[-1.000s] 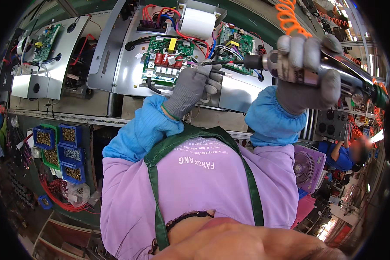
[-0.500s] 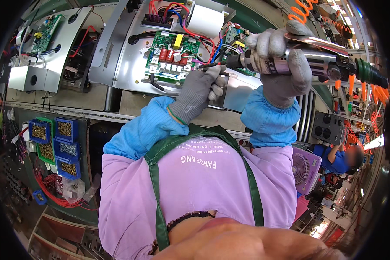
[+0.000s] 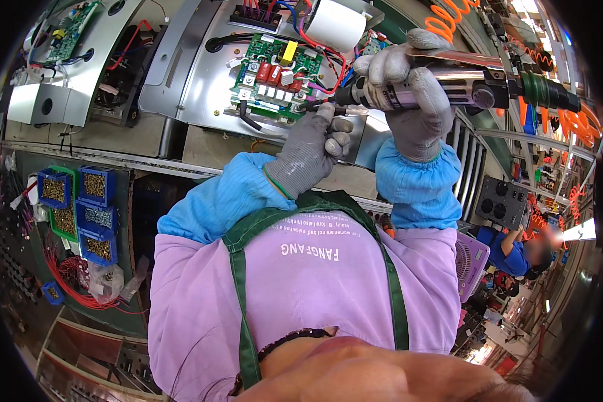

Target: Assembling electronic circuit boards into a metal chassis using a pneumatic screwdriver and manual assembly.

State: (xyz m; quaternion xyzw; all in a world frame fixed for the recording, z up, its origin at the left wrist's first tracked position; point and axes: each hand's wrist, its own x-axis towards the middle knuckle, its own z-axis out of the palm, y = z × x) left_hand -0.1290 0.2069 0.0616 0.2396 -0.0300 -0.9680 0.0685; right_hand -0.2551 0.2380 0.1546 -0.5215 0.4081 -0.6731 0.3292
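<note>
My right hand, in a grey glove, is wrapped round an air screwdriver held almost level, its bit pointing left. Close by, my gloved left hand has its fingers curled, with thumb and forefinger pinched at the screwdriver bit near its tip. That tip is at the lower right edge of a green circuit board with red and yellow parts. Whether it sits in a screw is too small to tell. The board lies in a silver metal chassis.
To the left is a second chassis. Blue screw bins and red wires lie at lower left. Orange coiled hoses hang at upper right. A purple fan and another person are farther right.
The screwdriver and my right hand have shifted slightly left and up, levelling a little. My left hand stays at the bit. The board appears slightly lower and farther right in view.
</note>
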